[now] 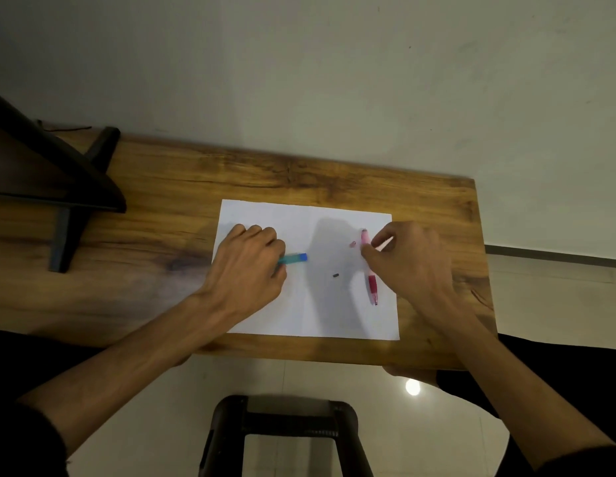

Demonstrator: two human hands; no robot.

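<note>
A white sheet of paper (pixel 310 304) lies on the wooden table (pixel 162 187). My left hand (pixel 248 266) rests on the sheet's left part, its curled fingers gripping a teal and blue tube-like piece (pixel 294 258) that pokes out to the right. A pink and red pen (pixel 370 270) lies lengthwise on the sheet's right side. My right hand (pixel 410 259) is over it, thumb and forefinger pinching the pen's pale pink upper part. A small pink piece (pixel 352 244) lies beside the pen's top. A tiny dark piece (pixel 336 275) lies mid-sheet.
A dark monitor with its stand (pixel 69 215) occupies the table's left end. A pale wall runs behind the table. A black stool (pixel 282 428) stands on the tiled floor below the table's near edge. The table's right edge is close to my right wrist.
</note>
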